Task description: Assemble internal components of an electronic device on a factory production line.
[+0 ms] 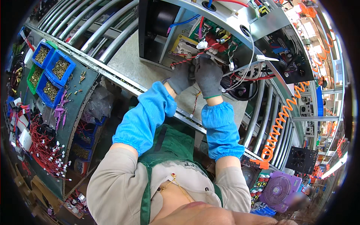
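Working w/ gloved L hand [181, 77] and R hand [208, 75], both curled, at twisted red-black wire [186, 60], near side of far open metal chassis [221, 15]; cannot tell if gripping. Having blue bins [56, 79] at left.

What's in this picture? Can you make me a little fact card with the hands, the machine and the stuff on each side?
Hands: grey-gloved left hand and grey-gloved right hand, close together near twisted red-and-black wires; exact grip hidden
Machine: open black-and-silver metal case, with a green circuit board inside
Left side: blue plastic bins of small brass-coloured parts; pile of thin red wires with white connectors
Right side: orange coiled hose; purple square fan
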`<action>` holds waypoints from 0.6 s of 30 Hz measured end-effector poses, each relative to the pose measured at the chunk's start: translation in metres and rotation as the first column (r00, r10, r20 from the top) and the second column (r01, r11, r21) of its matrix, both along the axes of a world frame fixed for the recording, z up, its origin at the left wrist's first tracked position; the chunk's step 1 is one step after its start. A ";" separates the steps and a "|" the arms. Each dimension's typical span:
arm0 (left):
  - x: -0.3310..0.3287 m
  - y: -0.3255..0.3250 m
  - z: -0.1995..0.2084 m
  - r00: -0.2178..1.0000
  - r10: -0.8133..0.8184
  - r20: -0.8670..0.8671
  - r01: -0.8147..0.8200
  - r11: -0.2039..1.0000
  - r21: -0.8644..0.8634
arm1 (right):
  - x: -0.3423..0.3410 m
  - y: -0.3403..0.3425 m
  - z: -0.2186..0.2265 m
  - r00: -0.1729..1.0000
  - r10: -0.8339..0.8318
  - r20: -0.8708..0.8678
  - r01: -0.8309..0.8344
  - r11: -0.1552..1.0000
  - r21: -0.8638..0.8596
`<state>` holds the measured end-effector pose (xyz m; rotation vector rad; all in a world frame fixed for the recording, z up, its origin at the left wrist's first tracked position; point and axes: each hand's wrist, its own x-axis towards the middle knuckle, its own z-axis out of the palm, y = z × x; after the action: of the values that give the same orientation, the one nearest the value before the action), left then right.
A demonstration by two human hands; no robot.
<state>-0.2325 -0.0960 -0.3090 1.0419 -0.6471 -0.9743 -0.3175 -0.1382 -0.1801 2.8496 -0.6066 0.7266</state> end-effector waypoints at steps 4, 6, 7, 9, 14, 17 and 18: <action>0.005 0.022 0.025 0.306 0.310 0.900 -0.261 0.937 -0.234 | -0.013 -0.001 -0.001 0.997 -0.034 -0.068 0.030 0.998 -0.063; 0.017 0.027 0.008 -0.098 0.397 0.912 -0.396 0.825 -0.402 | -0.018 0.014 0.012 0.987 -0.048 -0.156 0.029 0.992 -0.124; 0.019 0.031 0.013 -0.098 0.396 0.913 -0.392 0.828 -0.401 | -0.027 0.023 0.021 0.992 0.060 0.109 -0.061 0.998 0.005; 0.021 0.040 0.033 -0.201 0.301 0.932 -0.354 0.865 -0.356 | -0.034 0.028 0.045 0.854 0.150 0.498 -0.229 0.968 0.102; 0.025 0.058 0.032 0.569 0.391 0.724 -0.441 0.888 -0.133 | -0.028 0.026 0.055 0.954 0.241 0.181 -0.235 0.970 -0.056; 0.002 0.102 0.095 0.463 0.552 0.694 -0.544 0.795 -0.269 | -0.024 0.016 0.049 0.957 0.287 0.038 -0.281 0.953 -0.111; -0.002 0.117 0.116 0.367 0.606 0.705 -0.491 0.771 -0.407 | -0.024 0.018 0.048 0.954 0.299 0.011 -0.297 0.950 -0.096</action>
<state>-0.2343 0.0209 -0.1932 1.4614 -0.9937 0.2416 -0.3414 -0.1205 -0.1324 2.8791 -0.1375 0.8109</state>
